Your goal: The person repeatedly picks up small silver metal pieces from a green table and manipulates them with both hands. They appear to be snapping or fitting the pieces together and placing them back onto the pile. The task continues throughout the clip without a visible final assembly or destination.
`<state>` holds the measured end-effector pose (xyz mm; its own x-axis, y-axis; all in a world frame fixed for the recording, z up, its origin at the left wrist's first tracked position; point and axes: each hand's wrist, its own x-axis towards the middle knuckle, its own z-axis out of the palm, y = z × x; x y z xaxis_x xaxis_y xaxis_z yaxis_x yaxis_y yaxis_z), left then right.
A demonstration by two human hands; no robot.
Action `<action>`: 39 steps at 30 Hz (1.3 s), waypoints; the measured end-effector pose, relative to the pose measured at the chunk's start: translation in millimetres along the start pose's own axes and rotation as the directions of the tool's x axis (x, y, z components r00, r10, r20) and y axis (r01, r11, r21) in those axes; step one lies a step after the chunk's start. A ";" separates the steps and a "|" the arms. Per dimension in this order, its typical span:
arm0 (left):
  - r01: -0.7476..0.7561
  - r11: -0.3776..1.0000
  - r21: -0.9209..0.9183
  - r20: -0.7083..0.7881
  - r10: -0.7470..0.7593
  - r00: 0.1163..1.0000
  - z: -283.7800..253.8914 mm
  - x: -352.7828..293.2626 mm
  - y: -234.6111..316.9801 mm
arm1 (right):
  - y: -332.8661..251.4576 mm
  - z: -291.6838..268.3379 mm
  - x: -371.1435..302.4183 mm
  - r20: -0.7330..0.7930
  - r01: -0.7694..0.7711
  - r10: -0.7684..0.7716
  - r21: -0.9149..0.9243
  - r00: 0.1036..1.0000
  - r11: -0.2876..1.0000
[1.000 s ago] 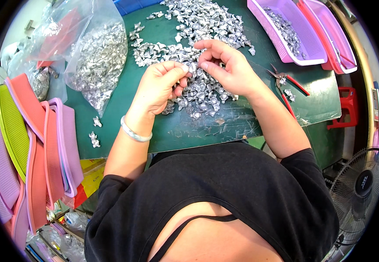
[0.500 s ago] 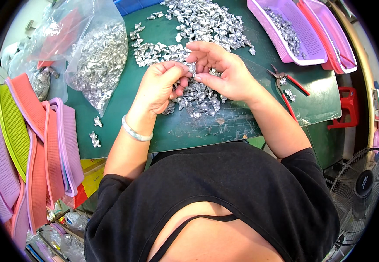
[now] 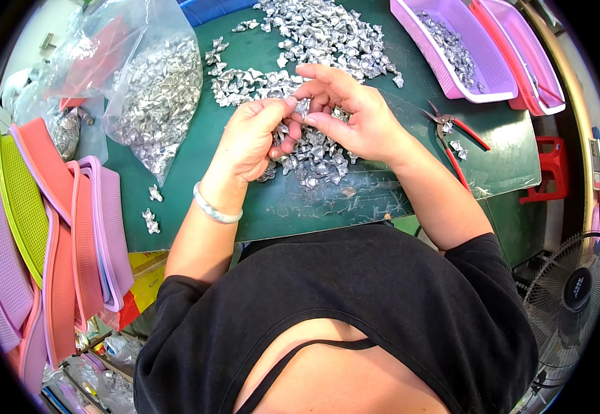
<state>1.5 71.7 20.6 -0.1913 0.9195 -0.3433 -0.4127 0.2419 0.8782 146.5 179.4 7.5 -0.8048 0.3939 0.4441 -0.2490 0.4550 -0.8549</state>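
Between my two hands is a small silvery metal casting (image 3: 303,107), partly covered by my fingers. My left hand (image 3: 257,134), with a pale bangle on its wrist, pinches it from the left. From the right, thumb and fingertips of my right hand (image 3: 355,117) close on it too, the index finger raised. Right under my hands lies a small heap of similar castings (image 3: 314,160). Beyond my fingers spreads a larger pile of castings (image 3: 334,38) on the green table (image 3: 300,207).
A clear plastic bag (image 3: 158,96) full of castings stands at left, above two loose castings (image 3: 151,221). Stacked plastic baskets (image 3: 58,234) line the left edge. Red-handled cutters (image 3: 452,134) lie at right, below a purple basket (image 3: 479,55) with castings. A fan (image 3: 569,297) stands lower right.
My fingers have shifted slightly around the casting, which has turned a little between them. Everything else looks the same.
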 end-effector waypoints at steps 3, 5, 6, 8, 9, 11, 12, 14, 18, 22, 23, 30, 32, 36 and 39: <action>0.009 1.000 0.018 0.021 -0.010 1.000 -1.0 0.0 -0.8 | 1.9 0.7 -0.8 0.002 -0.019 0.019 0.025 1.000 1.000; 0.016 1.000 0.001 0.023 -0.016 1.000 -0.9 0.0 -0.5 | 3.9 0.4 -1.6 0.006 -0.044 0.044 0.038 0.999 0.998; 0.020 1.000 -0.008 0.025 -0.020 0.999 -0.8 -0.1 -0.8 | 4.1 -0.2 -1.5 0.007 -0.043 0.042 0.057 0.999 0.997; 0.019 0.999 -0.026 0.025 -0.018 1.000 -1.3 0.8 -0.9 | 4.5 -2.4 -0.5 0.008 -0.041 0.040 0.094 0.999 0.995; 0.016 0.999 -0.036 0.022 -0.015 1.000 -2.0 0.3 -1.3 | 4.7 -4.8 0.6 0.003 -0.036 0.036 0.044 0.999 0.998; -0.018 0.997 -0.079 -0.007 0.018 1.000 -2.5 -1.8 -1.2 | 3.2 -13.1 2.3 -0.009 -0.027 0.026 -0.056 1.000 0.998; -0.035 0.994 -0.100 -0.020 0.033 0.999 -2.7 -2.3 -0.7 | 0.9 -17.2 2.5 0.024 -0.064 0.067 -0.092 0.997 0.994; -0.073 0.983 -0.171 0.028 0.078 0.997 -5.6 -2.3 -1.0 | 1.2 -24.8 2.0 0.126 0.027 0.007 -0.265 0.992 0.964; -0.076 0.958 -0.275 0.119 0.112 0.987 -9.2 0.6 -0.9 | -3.7 -24.6 4.3 0.205 0.167 -0.074 -0.484 0.976 0.859; -0.043 0.936 -0.350 0.132 0.095 0.987 -6.8 -1.3 1.5 | -1.4 -20.0 3.7 0.196 0.121 -0.020 -0.520 0.980 0.845; -0.041 0.941 -0.337 0.146 0.095 0.985 -11.6 0.4 -1.8 | -1.1 -19.4 2.9 0.178 0.089 -0.001 -0.490 0.984 0.867; 0.033 0.997 -0.065 0.041 -0.031 0.999 -3.6 -2.4 2.2 | -2.8 -15.3 2.0 0.035 0.070 -0.064 -0.211 0.997 0.975; 0.045 0.999 0.004 0.018 -0.045 0.999 4.6 -4.7 3.4 | -4.7 -10.2 3.0 0.007 0.158 -0.160 -0.218 0.987 0.963; 0.027 0.999 0.027 -0.008 -0.027 1.000 5.8 -4.5 -1.0 | -8.0 -8.2 2.2 0.009 0.132 -0.132 -0.134 0.991 0.982; 0.026 0.999 0.043 -0.042 -0.024 0.999 7.0 -3.8 -0.7 | -4.4 -10.6 1.8 -0.024 0.083 -0.086 -0.101 0.996 0.991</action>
<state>8.7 70.2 23.7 -0.2187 0.8995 -0.3782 -0.3789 0.2789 0.8824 151.8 186.5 14.9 -0.7671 0.3724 0.5224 -0.2593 0.5648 -0.7835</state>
